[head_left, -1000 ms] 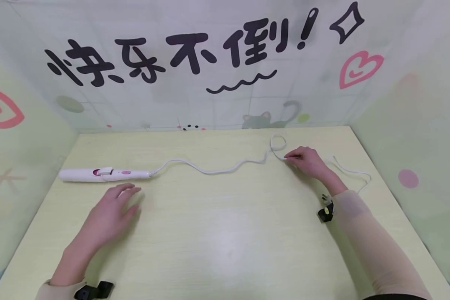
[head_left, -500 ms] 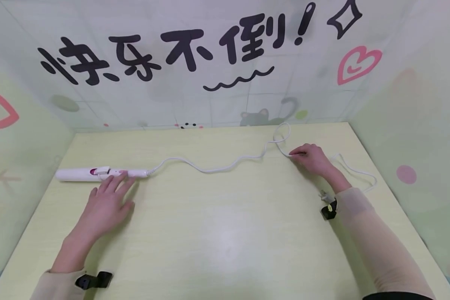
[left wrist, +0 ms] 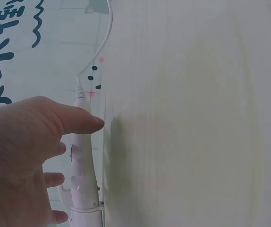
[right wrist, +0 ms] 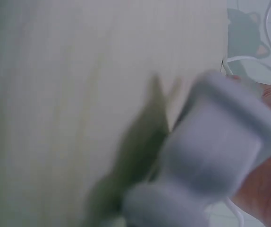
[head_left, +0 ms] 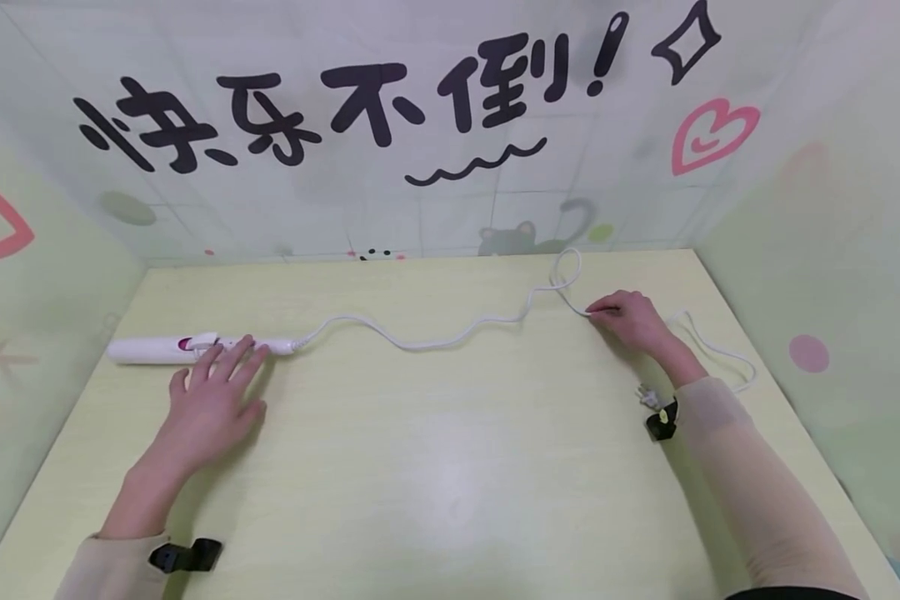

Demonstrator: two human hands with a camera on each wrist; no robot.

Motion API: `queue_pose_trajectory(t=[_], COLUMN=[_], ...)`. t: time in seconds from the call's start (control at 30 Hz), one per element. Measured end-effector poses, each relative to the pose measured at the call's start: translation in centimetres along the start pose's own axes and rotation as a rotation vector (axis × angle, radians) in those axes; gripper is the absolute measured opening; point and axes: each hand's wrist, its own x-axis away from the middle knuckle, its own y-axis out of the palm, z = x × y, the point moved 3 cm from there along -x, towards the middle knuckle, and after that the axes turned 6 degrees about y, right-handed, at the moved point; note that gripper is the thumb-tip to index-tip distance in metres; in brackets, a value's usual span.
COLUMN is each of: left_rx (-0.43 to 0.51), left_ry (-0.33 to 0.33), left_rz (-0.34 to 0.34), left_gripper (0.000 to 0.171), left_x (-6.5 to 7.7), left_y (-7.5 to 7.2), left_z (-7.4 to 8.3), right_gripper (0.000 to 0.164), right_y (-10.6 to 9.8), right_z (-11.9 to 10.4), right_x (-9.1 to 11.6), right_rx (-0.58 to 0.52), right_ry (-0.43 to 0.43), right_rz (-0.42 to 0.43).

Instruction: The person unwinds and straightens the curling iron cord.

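A white curling iron (head_left: 150, 351) with pink details lies sideways at the table's left. My left hand (head_left: 206, 412) rests its spread fingertips on the handle, its thumb held apart. In the left wrist view the handle (left wrist: 82, 165) runs behind the thumb and fingers. From the handle's end a white cord (head_left: 420, 345) snakes to the right and makes a loop near the back edge. My right hand (head_left: 633, 323) pinches the cord just past that loop. The plug (head_left: 648, 397) hangs below the right wrist and looks large and blurred in the right wrist view.
A pale wooden table (head_left: 420, 467) carries everything. Printed cloth walls (head_left: 285, 217) enclose its back and sides. More cord (head_left: 720, 346) curves out to the right of the right wrist. Black wrist straps (head_left: 187, 557) sit on both sleeves.
My left hand has moved up and onto the curling iron's handle. My right hand has shifted slightly right with the cord, and the cord's loop has moved a little up and right.
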Motion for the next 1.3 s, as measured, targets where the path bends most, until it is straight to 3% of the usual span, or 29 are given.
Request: queue_pose_trajectory(t=[0.47, 0.9, 1.3], left_rx=[-0.004, -0.001, 0.017], left_ry=[-0.024, -0.041, -0.12], left_rz=[-0.091, -0.093, -0.127], left_gripper=[0.074, 0.068, 0.069], left_x=[-0.5, -0.1, -0.1], left_y=[0.0, 0.1, 0.3], left_z=[0.6, 0.4, 0.5], right_gripper=[0.023, 0.025, 0.028], right_y=[-1.7, -2.8, -3.2], right_z=[1.3, 3.6, 4.8], right_x=[-0.1, 0.2, 0.3], right_rx=[0.066, 0.032, 0.028], right_ry=[0.117, 0.155, 0.219], right_rz=[0.013, 0.072, 0.075])
